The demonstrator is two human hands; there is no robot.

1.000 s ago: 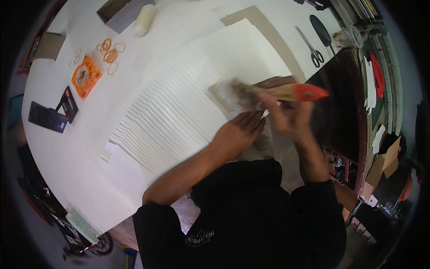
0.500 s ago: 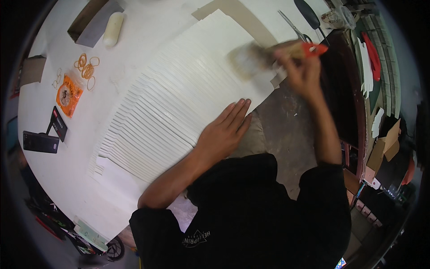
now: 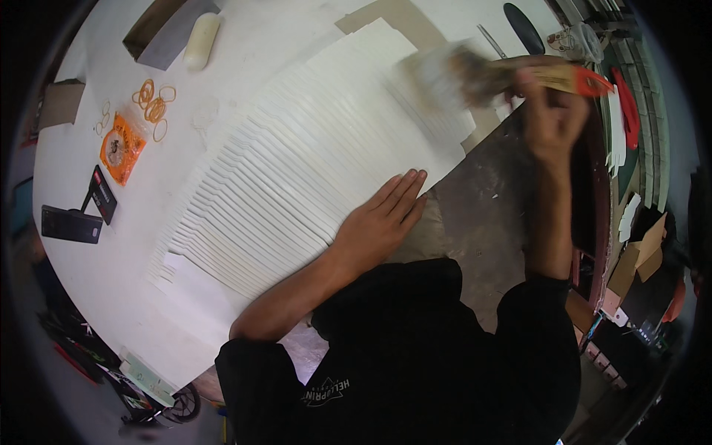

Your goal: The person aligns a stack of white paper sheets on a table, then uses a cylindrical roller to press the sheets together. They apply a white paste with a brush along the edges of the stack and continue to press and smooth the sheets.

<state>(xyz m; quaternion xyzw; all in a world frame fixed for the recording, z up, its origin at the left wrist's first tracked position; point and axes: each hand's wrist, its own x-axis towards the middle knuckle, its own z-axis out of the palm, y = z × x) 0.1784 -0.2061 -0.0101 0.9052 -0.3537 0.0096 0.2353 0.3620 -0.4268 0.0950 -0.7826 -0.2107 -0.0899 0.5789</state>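
A wide fan of overlapping white paper sheets (image 3: 282,141) lies slantwise on the white table, their edges stepped in narrow strips. Flat on its near edge rests my left hand (image 3: 380,219), fingers stretched out and holding nothing. My right hand (image 3: 552,126) grips the handle of a broad flat paintbrush (image 3: 552,76) with a red end. Its bristles are smeared by motion over the fan's far right end, so I cannot tell whether they touch the paper. A tan cardboard sheet (image 3: 423,28) lies partly under that end.
Scissors (image 3: 491,41) and a dark oblong object (image 3: 523,30) lie beyond the brush. To the left are rubber bands (image 3: 154,108), an orange packet (image 3: 122,148), a phone (image 3: 71,225), a pale cylindrical object (image 3: 201,41) and an open box (image 3: 159,37). A cardboard carton (image 3: 638,256) stands at right.
The brush in my right hand has moved right and slightly up, toward the fan's outer end. My left hand stays flat on the sheets. The whole view has shifted slightly.
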